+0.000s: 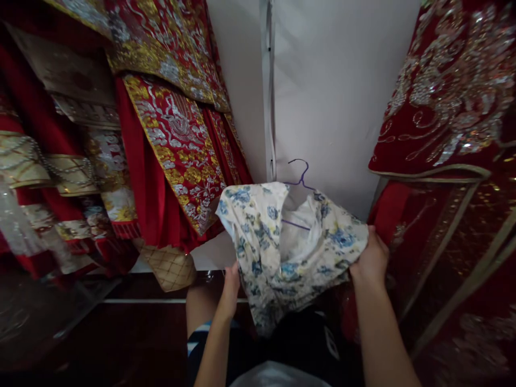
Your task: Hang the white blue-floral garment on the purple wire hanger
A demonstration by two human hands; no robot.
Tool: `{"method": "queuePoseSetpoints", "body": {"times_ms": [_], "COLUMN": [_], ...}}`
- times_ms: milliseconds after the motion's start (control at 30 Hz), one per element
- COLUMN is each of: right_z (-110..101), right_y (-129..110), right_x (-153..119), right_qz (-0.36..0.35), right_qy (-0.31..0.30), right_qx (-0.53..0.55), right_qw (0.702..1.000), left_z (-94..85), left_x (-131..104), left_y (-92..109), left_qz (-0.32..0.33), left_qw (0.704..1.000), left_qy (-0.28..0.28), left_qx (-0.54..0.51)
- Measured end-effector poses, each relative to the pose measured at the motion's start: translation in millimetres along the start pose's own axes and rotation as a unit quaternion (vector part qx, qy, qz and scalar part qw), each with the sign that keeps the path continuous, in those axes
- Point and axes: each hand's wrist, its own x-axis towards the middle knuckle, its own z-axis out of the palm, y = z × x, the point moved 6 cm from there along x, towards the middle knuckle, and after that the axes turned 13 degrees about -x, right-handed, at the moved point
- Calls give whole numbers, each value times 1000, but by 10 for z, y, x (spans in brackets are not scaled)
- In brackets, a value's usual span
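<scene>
Floral top, just the one, on one purple hanger, by a pale wall. Two hands on it: left hand has its grip closed on one side, right hand on the other. Red embroidered garments both sides, too overlapped to count.

floral garment on purple hanger, hand-held

A purple hanger carries a white floral top.
</scene>
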Motion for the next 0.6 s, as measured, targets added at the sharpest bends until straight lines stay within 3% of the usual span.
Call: {"method": "queuePoseSetpoints", "body": {"times_ms": [167,300,467,600], "right_z": [603,842,798,461], "right_y": [83,100,154,372], "right_x": [77,-10,-140,-272], "right_qz": [5,8,30,41], "right_qy": [15,-28,-100,-97], "right_qx": [21,24,8,-44], "right_qw": [1000,999,995,994], "left_z": [-111,-48,-9,-120], "left_x": [-82,-94,-122,-148], "left_y": [43,55,-92,-311], "left_qz": [-15,25,-7,-28], "left_qw": [998,998,997,987], "left_qy": [-5,28,78,160], "left_qx": [66,53,17,-11]}}
